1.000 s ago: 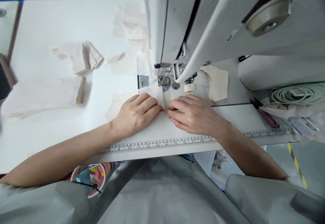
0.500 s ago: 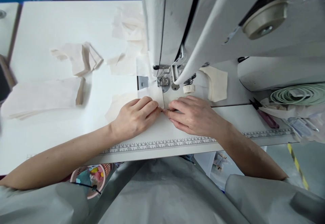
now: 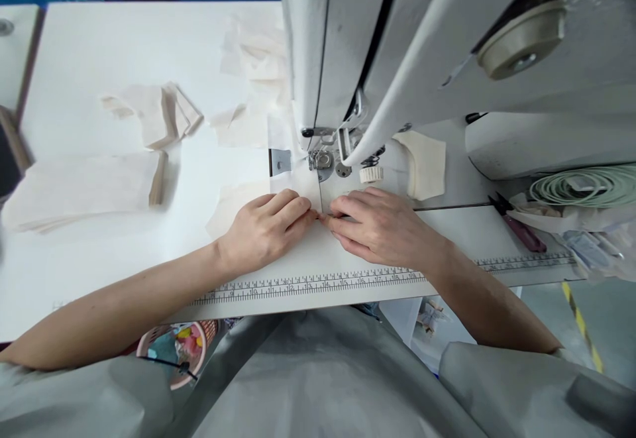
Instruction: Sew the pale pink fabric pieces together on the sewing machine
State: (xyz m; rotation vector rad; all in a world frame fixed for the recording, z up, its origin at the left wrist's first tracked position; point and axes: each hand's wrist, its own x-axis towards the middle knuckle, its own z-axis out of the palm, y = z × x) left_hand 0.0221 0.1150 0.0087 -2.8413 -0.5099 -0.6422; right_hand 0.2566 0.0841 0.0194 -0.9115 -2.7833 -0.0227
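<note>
A pale cream piece of fabric (image 3: 303, 183) lies flat under the presser foot (image 3: 319, 160) of the white sewing machine (image 3: 342, 40). My left hand (image 3: 271, 229) has its fingers curled on the near part of this fabric, the fingertips closed at its right edge. From the right, my right hand (image 3: 380, 226) meets it, thumb and forefinger pinched at the same edge just in front of the foot. The two hands' fingertips almost touch. Part of the fabric is hidden beneath my left hand.
Stacked cream fabric pieces (image 3: 89, 186) and a folded bundle (image 3: 166, 116) lie at left. Right of the needle area rests a curved cream piece (image 3: 424, 163). Thread snips (image 3: 521, 226) and a coil of green cord (image 3: 586, 186) sit farther right. A ruler tape (image 3: 318, 283) lines the front edge.
Almost nothing differs. Both hands stay at the fabric's edge in the same grip, and the whole view has shifted very slightly.
</note>
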